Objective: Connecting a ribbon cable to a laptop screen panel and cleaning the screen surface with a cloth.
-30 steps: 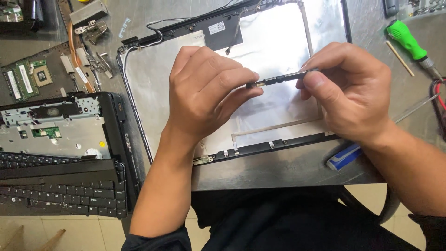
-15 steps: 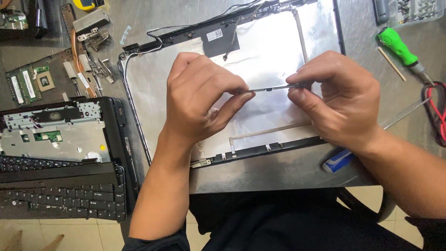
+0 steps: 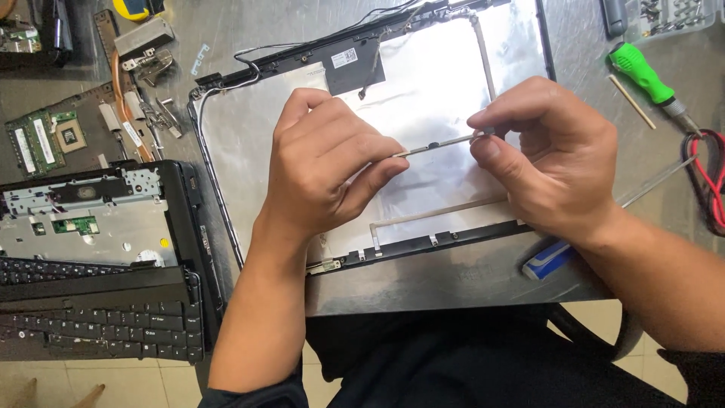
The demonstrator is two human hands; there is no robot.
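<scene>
Both hands pinch a thin strip [image 3: 438, 143] over the lid [image 3: 423, 83]: left hand [image 3: 325, 162] at its nine o'clock end, right hand [image 3: 547, 151] at three. The laptop looks well stripped already; base [image 3: 98, 227] and boards lie at nine o'clock.

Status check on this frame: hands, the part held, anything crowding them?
Left hand and right hand each pinch one end of a thin metal strip. Strip held above the silver laptop lid panel. Green screwdriver lies apart, right.
</scene>
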